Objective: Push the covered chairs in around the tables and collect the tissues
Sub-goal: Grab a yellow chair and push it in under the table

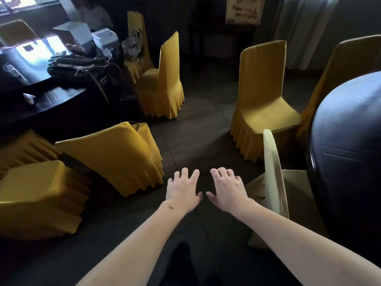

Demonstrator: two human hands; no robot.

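My left hand (182, 189) and my right hand (226, 188) are stretched out side by side over the dark floor, palms down, fingers spread, holding nothing. Several yellow covered chairs stand around. One (115, 155) is close at the left by the dark table (61, 100). Another (162, 79) stands farther back, away from that table. A third (263, 93) faces the round dark table (348, 153) at the right. A pale covered chair (275, 174) sits next to my right hand, by the round table. A small white tissue (28, 98) lies on the left table.
The left table carries a dark bag (76, 67), white boxes (74, 32) and a plastic bottle (12, 72). More yellow chairs stand at the lower left (41, 199), the far right (346, 65) and the back (136, 38). A tiled floor aisle (195, 124) runs between the tables.
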